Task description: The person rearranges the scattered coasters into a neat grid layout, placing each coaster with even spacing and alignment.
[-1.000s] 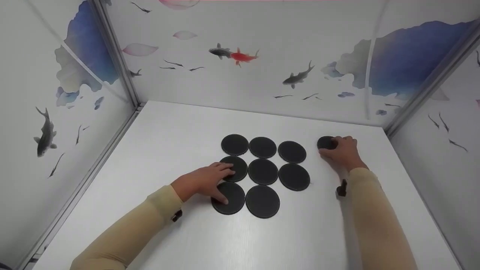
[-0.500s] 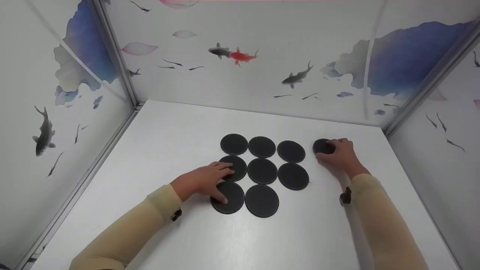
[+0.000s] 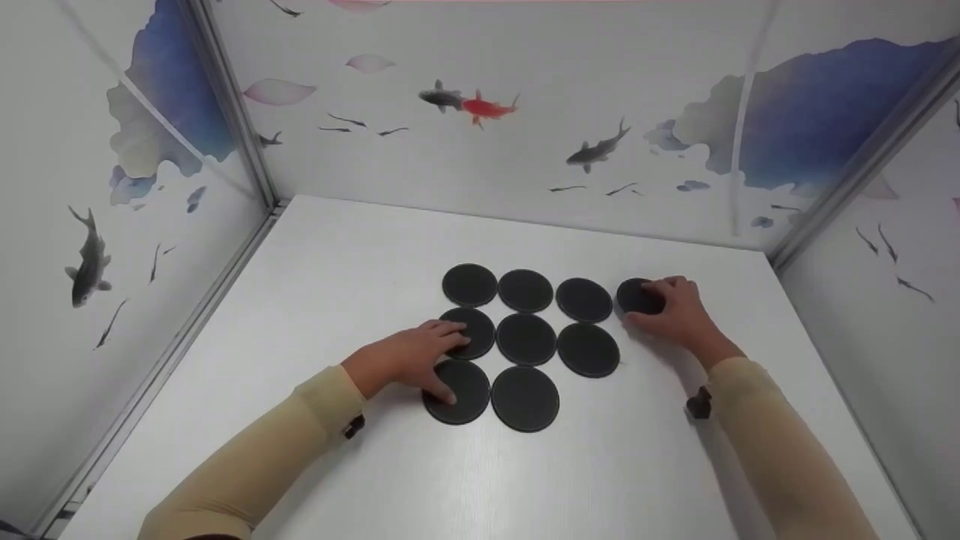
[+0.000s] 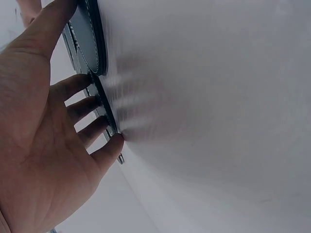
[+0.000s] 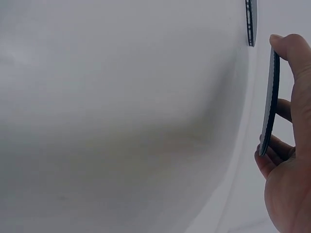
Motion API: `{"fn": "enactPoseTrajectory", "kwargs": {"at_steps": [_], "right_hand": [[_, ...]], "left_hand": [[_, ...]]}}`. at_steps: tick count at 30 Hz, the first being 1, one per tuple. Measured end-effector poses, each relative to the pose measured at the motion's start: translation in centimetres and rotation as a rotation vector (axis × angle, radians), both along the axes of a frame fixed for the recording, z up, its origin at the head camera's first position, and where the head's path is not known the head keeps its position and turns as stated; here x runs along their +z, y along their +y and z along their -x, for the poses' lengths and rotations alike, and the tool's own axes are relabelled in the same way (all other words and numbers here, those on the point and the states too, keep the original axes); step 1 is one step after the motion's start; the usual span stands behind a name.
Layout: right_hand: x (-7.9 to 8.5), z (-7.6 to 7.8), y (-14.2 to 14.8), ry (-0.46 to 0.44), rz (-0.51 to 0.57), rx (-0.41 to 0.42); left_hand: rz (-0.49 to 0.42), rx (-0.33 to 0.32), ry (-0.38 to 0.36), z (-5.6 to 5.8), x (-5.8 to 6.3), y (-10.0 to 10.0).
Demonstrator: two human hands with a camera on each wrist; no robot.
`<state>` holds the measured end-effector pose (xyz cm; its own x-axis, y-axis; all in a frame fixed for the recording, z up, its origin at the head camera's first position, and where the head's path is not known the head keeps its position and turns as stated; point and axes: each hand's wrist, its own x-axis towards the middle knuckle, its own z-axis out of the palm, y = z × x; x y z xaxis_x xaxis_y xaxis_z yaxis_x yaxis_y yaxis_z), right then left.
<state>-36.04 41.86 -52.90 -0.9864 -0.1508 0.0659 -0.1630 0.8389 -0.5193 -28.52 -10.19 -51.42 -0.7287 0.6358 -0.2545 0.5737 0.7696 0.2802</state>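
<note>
Several black round coasters with stitched rims lie flat in close rows on the white table. My left hand (image 3: 409,360) rests on two at the left side: the fingers lie on the middle-row coaster (image 3: 474,334), and the thumb on the front-row coaster (image 3: 463,394). Its fingers are spread and fairly straight in the left wrist view. At the right, my right hand (image 3: 679,315) pinches another coaster (image 3: 640,297) by its edges, thumb against fingertips. In the right wrist view this held coaster (image 5: 270,102) appears slightly raised and tilted. Just left of it lies the back-row coaster (image 3: 584,299).
The white table (image 3: 360,247) meets a back wall (image 3: 510,172) printed with fish and petals. Side walls (image 3: 45,225) with metal corner posts (image 3: 240,112) stand at left and right. A front coaster (image 3: 525,399) lies beside the one under my left thumb.
My right hand has carried its coaster left and slightly nearer to me, close to the right end of the back row. The left hand has stayed in place.
</note>
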Motion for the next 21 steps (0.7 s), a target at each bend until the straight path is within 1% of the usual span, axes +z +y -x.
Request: {"fn": "enactPoseTrajectory", "kwargs": {"at_steps": [7, 11, 17, 21], "right_hand": [[0.5, -1.4, -1.1, 0.046, 0.014, 0.052], [0.5, -2.7, -1.9, 0.064, 0.019, 0.078], [0.5, -4.7, -3.2, 0.080, 0.013, 0.122], [0.3, -5.8, -3.8, 0.089, 0.025, 0.151]], "left_hand": [[0.002, -0.006, 0.007, 0.2, 0.1, 0.0], [-0.004, -0.009, 0.003, 0.1, 0.2, 0.0], [-0.006, 0.003, -0.016, -0.3, 0.7, 0.2], [-0.001, 0.004, -0.011, -0.1, 0.6, 0.2]]}}
